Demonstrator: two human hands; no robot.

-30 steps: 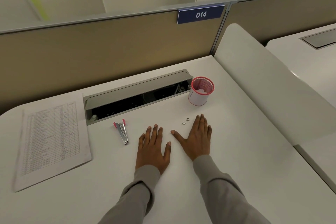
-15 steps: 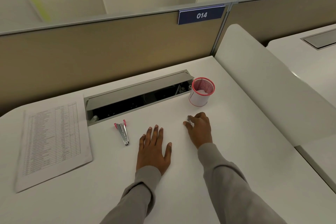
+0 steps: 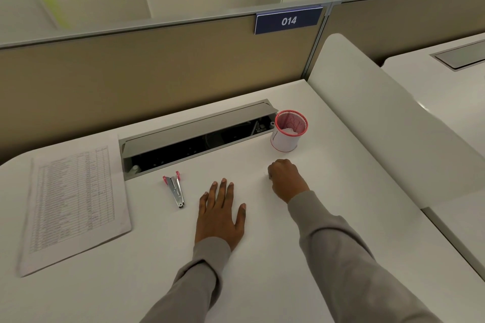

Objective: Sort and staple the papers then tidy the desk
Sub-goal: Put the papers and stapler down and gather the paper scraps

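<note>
A stack of printed papers (image 3: 73, 204) lies at the desk's left side. A small silver stapler (image 3: 176, 190) with pink ends lies flat just right of the papers. My left hand (image 3: 220, 215) rests flat on the white desk (image 3: 262, 257), fingers spread, a little right of the stapler. My right hand (image 3: 286, 178) is curled with its fingertips down on the desk, closed over the spot where two small metal staple pieces lay. Those pieces are hidden under its fingers. A pink mesh cup (image 3: 287, 136) stands just beyond the right hand.
An open grey cable tray (image 3: 194, 136) runs along the back of the desk. A tan partition with a blue "014" sign (image 3: 288, 20) stands behind it. A white side divider (image 3: 380, 126) borders the desk on the right.
My right hand slid forward from lying flat, curled its fingers and closed over the small staple pieces. The left hand, stapler and papers stayed put.
</note>
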